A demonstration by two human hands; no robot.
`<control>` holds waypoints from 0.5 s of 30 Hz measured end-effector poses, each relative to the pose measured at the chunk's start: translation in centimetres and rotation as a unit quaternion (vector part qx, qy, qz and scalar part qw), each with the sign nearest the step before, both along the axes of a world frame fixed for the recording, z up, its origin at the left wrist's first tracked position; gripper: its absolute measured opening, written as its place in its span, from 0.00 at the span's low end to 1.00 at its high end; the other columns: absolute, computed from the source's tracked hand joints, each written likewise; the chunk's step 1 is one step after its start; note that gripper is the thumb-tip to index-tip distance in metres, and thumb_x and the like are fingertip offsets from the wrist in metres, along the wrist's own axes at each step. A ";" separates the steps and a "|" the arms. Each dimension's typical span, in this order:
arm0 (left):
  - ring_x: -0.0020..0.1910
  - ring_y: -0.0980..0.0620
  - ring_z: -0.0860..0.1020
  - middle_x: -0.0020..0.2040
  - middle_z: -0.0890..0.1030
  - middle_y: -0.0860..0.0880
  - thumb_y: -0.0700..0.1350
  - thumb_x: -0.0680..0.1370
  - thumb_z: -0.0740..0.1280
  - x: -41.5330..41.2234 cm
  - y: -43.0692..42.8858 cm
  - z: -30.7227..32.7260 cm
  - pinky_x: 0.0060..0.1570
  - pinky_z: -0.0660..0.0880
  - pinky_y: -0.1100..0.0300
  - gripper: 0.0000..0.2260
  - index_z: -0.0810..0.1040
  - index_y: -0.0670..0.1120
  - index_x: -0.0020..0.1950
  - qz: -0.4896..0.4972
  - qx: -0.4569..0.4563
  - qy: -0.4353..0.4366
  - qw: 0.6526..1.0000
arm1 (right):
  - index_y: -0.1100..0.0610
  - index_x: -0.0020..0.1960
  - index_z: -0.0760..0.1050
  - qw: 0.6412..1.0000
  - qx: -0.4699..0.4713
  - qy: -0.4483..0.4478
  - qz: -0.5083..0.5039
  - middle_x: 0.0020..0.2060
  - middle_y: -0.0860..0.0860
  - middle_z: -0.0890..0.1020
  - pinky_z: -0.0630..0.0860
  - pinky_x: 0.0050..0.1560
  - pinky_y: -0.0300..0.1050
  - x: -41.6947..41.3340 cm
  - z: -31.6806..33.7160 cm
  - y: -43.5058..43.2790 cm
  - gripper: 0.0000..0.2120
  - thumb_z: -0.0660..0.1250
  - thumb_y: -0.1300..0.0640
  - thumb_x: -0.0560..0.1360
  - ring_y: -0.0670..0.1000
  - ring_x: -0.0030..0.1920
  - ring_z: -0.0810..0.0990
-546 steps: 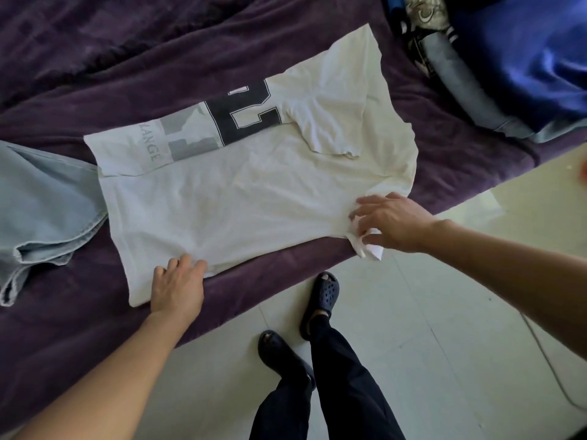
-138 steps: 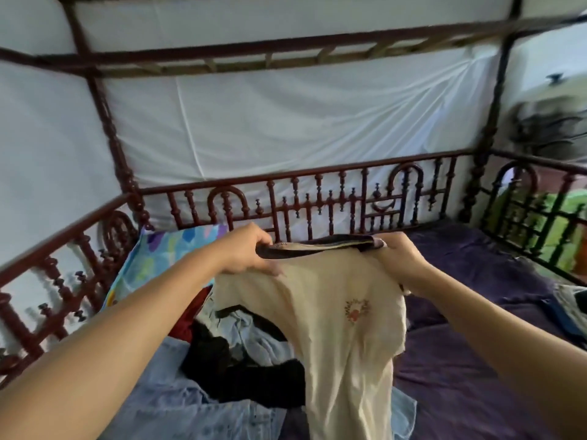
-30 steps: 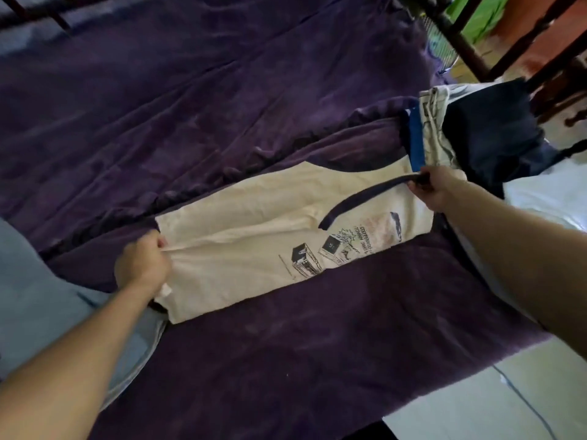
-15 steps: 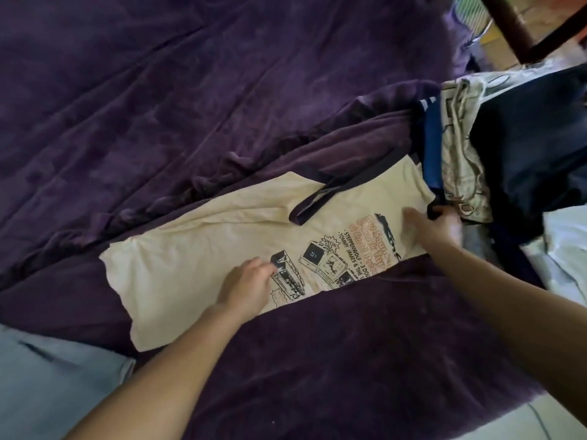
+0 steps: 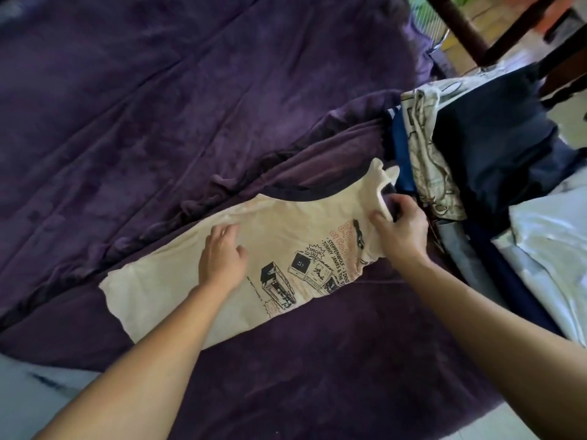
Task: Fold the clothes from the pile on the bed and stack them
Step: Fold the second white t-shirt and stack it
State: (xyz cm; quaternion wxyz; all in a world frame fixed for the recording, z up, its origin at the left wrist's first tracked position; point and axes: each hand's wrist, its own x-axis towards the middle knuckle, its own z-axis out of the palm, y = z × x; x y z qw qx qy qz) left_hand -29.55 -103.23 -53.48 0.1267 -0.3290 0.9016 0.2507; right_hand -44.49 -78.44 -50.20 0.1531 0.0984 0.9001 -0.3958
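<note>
A cream T-shirt (image 5: 171, 290) with a dark collar band and a black and orange print lies folded lengthwise on the purple bedspread (image 5: 158, 106). My left hand (image 5: 222, 257) rests flat on its middle, fingers straight. My right hand (image 5: 398, 227) pinches the sleeve end near the collar and lifts that edge off the bed. To the right stands the stack of folded clothes (image 5: 482, 147), with dark navy, patterned beige and white pieces.
A pale blue garment (image 5: 28, 395) shows at the bottom left corner. Dark wooden bed posts (image 5: 457, 23) rise at the top right. Light floor tiles (image 5: 511, 423) show past the bed's near edge at the bottom right.
My left hand slid from the print toward the shirt's middle. My right hand took hold of the sleeve end and raised it; the collar band now lies flatter.
</note>
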 end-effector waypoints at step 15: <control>0.61 0.44 0.72 0.62 0.72 0.44 0.40 0.76 0.61 20.7 -2.1 -1.1 0.58 0.72 0.49 0.18 0.72 0.44 0.67 0.111 0.028 -0.126 0.985 | 0.52 0.64 0.74 0.929 0.135 -0.032 0.344 0.56 0.49 0.79 0.71 0.55 0.46 12.4 -3.3 -8.1 0.17 0.67 0.51 0.75 0.53 0.59 0.77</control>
